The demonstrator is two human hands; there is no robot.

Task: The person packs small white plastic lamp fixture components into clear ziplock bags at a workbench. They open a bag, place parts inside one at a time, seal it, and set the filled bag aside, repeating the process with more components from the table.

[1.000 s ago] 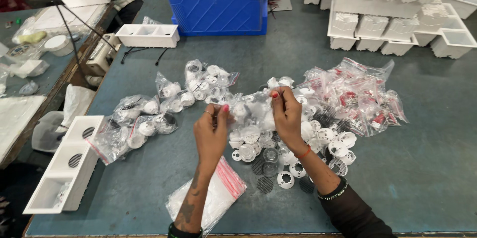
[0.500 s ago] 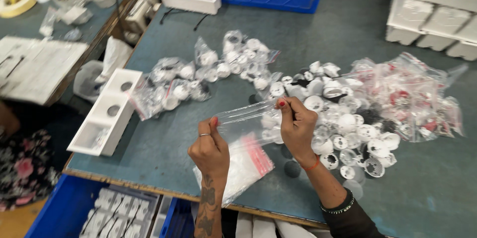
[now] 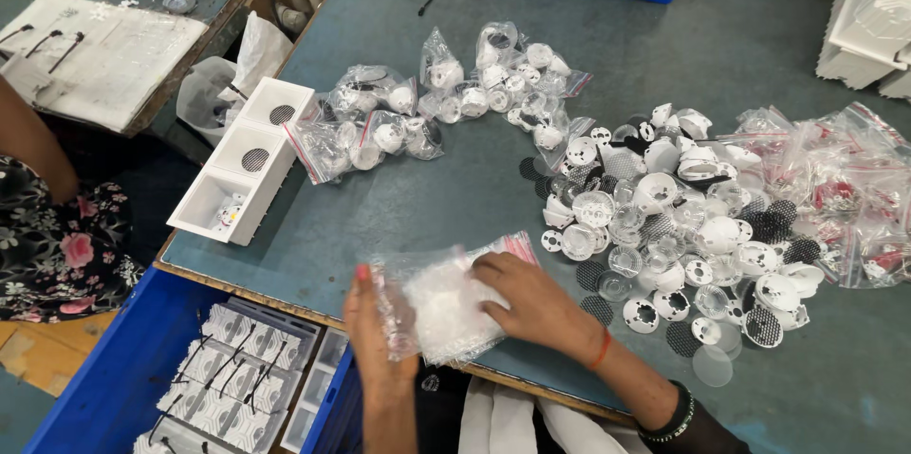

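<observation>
The grey-green worktable [image 3: 399,217] now fills the view from a lower angle than a second ago, its near edge in sight with a blue crate [image 3: 123,369] of white moulded parts below it at about 7 o'clock. Across the table, the loose heap of white round fittings and black mesh discs [image 3: 683,226] lies at 3 o'clock of the hands, the bagged fittings [image 3: 418,112] at 12 o'clock, and a white three-cell tray [image 3: 242,165] at 10 o'clock. A second ago both hands were raised over the heap, stretching a small clear bag between fingertips; now they have come down to the near table edge onto a stack of empty clear zip bags with red seal strips [image 3: 446,297]. That suggests the work has moved from the single bag to handling the flat stack. The stack lies flat at the edge, its long axis running from about 8 o'clock to 2 o'clock, the red-striped mouth end toward 2 o'clock. The left hand [image 3: 375,326] grips the stack's left end, thumb over it, fingers curled beneath. The right hand [image 3: 531,297] rests flat on top, fingers together, pressing it down
</observation>
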